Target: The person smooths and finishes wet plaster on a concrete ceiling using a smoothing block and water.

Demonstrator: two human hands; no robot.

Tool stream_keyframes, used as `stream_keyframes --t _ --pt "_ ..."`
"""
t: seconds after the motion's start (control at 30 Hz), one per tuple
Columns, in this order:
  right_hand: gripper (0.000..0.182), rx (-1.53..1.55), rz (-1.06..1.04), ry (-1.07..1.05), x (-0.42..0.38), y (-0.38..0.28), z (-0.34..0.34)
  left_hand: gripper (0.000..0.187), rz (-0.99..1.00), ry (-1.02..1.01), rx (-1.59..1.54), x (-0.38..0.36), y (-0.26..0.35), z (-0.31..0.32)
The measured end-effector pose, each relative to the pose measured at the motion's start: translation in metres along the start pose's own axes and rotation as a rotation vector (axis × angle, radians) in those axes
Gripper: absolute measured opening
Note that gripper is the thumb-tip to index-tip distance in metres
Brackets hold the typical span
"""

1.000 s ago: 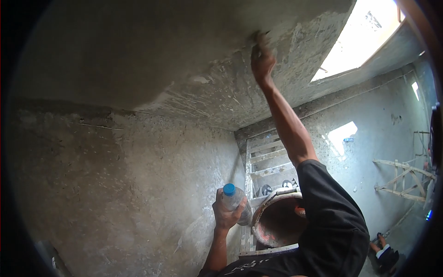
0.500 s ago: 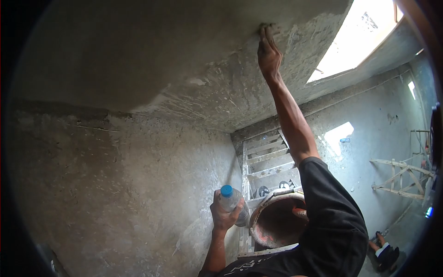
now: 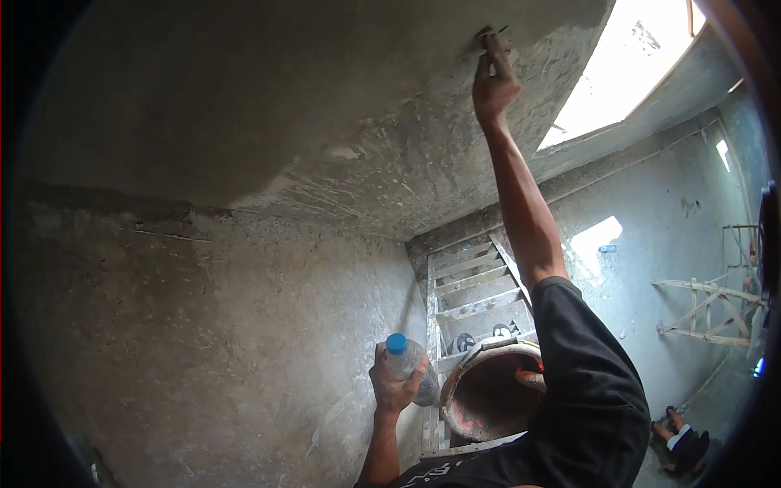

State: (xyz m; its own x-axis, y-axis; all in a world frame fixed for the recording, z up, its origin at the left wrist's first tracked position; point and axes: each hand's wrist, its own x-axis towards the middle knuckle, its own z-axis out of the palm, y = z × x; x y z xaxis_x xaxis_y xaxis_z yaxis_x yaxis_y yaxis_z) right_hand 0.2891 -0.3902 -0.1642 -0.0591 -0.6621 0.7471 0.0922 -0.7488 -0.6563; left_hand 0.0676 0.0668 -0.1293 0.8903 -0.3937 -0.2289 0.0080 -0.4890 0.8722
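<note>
My left hand (image 3: 397,382) is wrapped round a clear plastic bottle (image 3: 412,358) with a blue cap, held upright low in the view beside the wall. My right hand (image 3: 495,85) reaches high up to the grey plastered surface (image 3: 342,106) overhead. Its fingers are pressed together on a small dark thing (image 3: 488,39) at that surface, which is too small and blurred to name. Near the bottle stands a round bucket (image 3: 455,398), its inside stained reddish, with something orange at its right rim.
A ladder (image 3: 476,307) rises behind the bucket, with a pair of sandals (image 3: 501,330) seen past its rungs. A bright opening (image 3: 626,65) is at upper right. A wooden frame (image 3: 708,313) and another person (image 3: 687,447) are at lower right.
My right hand has moved a little to the right along the overhead surface, and the thing at its fingertips shows more. My left hand still holds the bottle, almost unmoved.
</note>
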Motion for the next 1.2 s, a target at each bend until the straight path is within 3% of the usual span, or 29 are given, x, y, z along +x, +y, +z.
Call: stream_keyframes --t 0.1,0.13,0.17,0.27,0.3,0.37,0.43,0.53,0.57,0.63,0.7,0.77,0.87,0.93,1.0,1.13,1.2 --pt "0.037 -0.07 0.064 -0.289 -0.049 0.0 -0.003 0.035 0.019 -0.002 0.006 0.001 -0.004 0.004" --pt "0.043 -0.103 -0.199 -0.262 -0.07 0.015 0.0 0.035 0.032 -0.002 0.018 0.002 -0.005 0.006" --pt "0.037 -0.071 -0.18 -0.43 -0.098 0.027 -0.004 0.035 0.036 -0.003 0.018 0.002 -0.004 0.007" --pt "0.03 0.009 -0.094 -0.476 -0.112 -0.001 -0.029 0.039 0.039 -0.004 -0.011 0.005 -0.001 0.007" --pt "0.03 0.01 -0.092 -0.481 -0.104 -0.004 -0.028 0.038 0.026 -0.006 -0.009 0.005 -0.001 0.005" --pt "0.027 0.033 0.187 -0.136 -0.072 -0.015 -0.028 0.037 -0.006 -0.005 -0.003 -0.001 -0.001 0.003" --pt "0.028 -0.011 0.07 0.051 -0.035 -0.008 -0.019 0.036 0.049 0.009 0.01 0.0 -0.002 0.001" --pt "0.031 0.047 -0.044 0.13 -0.003 -0.003 0.003 0.035 0.028 -0.004 0.014 0.0 0.002 0.0" --pt "0.031 0.047 -0.04 0.131 -0.009 -0.006 0.006 0.035 0.027 -0.004 0.018 0.0 0.002 -0.001" --pt "0.03 -0.022 -0.058 -0.086 -0.032 -0.008 0.013 0.036 0.015 -0.016 0.011 0.001 0.003 0.001" --pt "0.03 -0.108 0.122 -0.459 -0.08 0.01 -0.001 0.036 0.014 -0.024 0.017 0.001 0.003 0.003" --pt "0.029 0.069 -0.143 -0.487 -0.12 0.013 -0.017 0.036 0.023 -0.022 0.023 0.0 0.004 0.003" --pt "0.029 0.003 -0.118 -0.311 -0.125 0.01 -0.034 0.037 0.044 0.021 0.016 0.001 0.004 0.003" --pt "0.031 0.031 0.457 -0.005 -0.105 0.01 -0.04 0.039 0.031 0.036 0.003 -0.002 0.001 0.0" --pt "0.031 -0.112 0.613 -0.172 -0.047 -0.022 -0.055 0.039 0.023 0.022 0.024 -0.004 0.001 -0.002" --pt "0.029 -0.095 0.478 -0.252 0.014 -0.021 -0.046 0.039 0.024 0.004 0.031 -0.002 -0.001 -0.001" --pt "0.034 -0.154 -0.013 -0.3 0.029 -0.011 -0.037 0.039 0.035 0.017 0.009 -0.002 0.0 0.0"
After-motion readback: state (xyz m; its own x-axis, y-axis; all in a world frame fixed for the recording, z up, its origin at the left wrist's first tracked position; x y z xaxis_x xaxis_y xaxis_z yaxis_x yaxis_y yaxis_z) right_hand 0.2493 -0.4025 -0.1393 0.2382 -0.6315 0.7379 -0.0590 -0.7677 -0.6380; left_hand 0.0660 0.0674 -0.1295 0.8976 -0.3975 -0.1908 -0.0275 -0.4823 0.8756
